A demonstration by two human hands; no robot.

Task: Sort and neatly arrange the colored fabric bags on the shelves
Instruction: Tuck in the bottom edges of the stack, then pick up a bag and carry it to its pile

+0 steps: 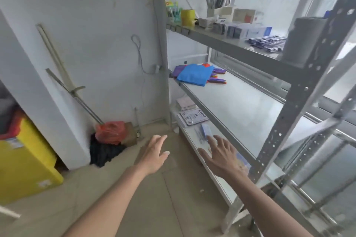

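Note:
A pile of colored fabric bags lies at the far left end of the middle shelf [240, 109]. A blue bag [194, 75] is on top, a purple one [178, 70] pokes out at its left, and purple and orange handles [217, 78] stick out at its right. A bit of red shows behind. My left hand [154, 156] hovers over the floor with fingers spread, holding nothing. My right hand [221, 155] is stretched out with straight fingers in front of the bottom shelf, also empty. Both hands are well below and short of the bags.
The grey metal rack [300, 90] has an upright close at my right. Its top shelf carries boxes, a yellow container [187, 17] and packets. Papers and a small blue box [207, 130] lie on the bottom shelf. A mop, red plastic bag [110, 132] and yellow bin [28, 159] stand left.

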